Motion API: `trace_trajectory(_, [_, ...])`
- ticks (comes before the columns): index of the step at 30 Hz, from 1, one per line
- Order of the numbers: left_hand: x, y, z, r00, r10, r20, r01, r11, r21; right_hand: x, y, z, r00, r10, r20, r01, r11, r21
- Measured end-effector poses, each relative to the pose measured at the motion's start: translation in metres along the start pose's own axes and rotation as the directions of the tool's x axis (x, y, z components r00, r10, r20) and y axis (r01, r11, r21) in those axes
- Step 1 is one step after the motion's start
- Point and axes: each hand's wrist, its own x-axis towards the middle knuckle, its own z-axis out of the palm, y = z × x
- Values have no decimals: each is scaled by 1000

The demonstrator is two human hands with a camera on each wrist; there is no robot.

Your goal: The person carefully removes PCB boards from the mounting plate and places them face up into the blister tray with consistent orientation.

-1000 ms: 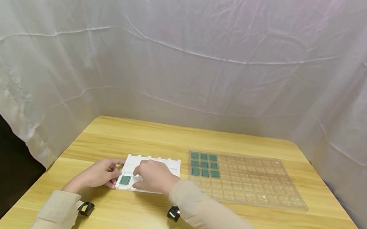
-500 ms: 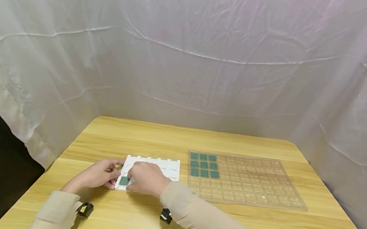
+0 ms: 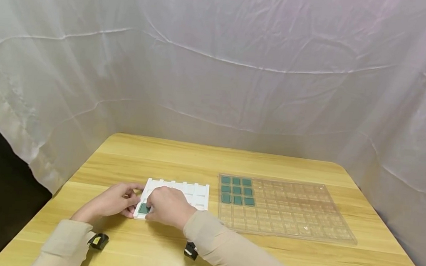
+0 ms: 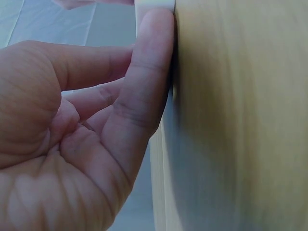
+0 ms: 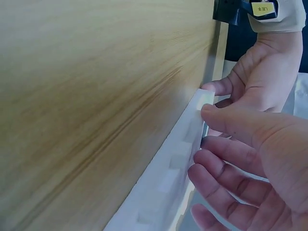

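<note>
A white tray (image 3: pixel 195 189) with square compartments lies at the left middle of the table. My left hand (image 3: pixel 114 200) holds its left edge, thumb toward the near corner; in the left wrist view a finger (image 4: pixel 151 43) lies along the white rim. In the tray's near-left compartment sits a small flat green chip (image 3: pixel 144 208). My right hand (image 3: pixel 169 207) reaches over the tray, thumb and index finger pinching at the chip's right side. The right wrist view shows this thumb (image 5: pixel 226 115) by the tray's corner, the other fingers loosely curled; the chip is mostly hidden there.
To the right lies a clear, gridded plastic tray (image 3: pixel 289 210). Several green chips (image 3: pixel 237 191) fill its back-left compartments in a block. Grey-white curtains (image 3: pixel 239 89) enclose the wooden table (image 3: pixel 214 160) at the back and sides.
My right hand has moved left across the white tray, and its thumb and index finger have closed in on the chip's right side. The left hand has stayed at the tray's edge.
</note>
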Motion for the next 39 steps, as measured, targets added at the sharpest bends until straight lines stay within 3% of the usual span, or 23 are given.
trace_trajectory(12, [-3, -2, -1, 1000, -4, 18, 4, 999, -35, 3, -1, 5, 1000, 14, -16, -13, 1000, 23])
trace_trajectory(22, [-2, -1, -2, 1000, -4, 25, 5, 1000, -29, 7, -3, 8, 999, 20, -36, -21, 999, -39])
trace_trajectory(39, [-1, 1, 0, 1000, -12, -1, 12, 1000, -13, 11, -6, 9, 999, 33, -42, -35, 998, -45])
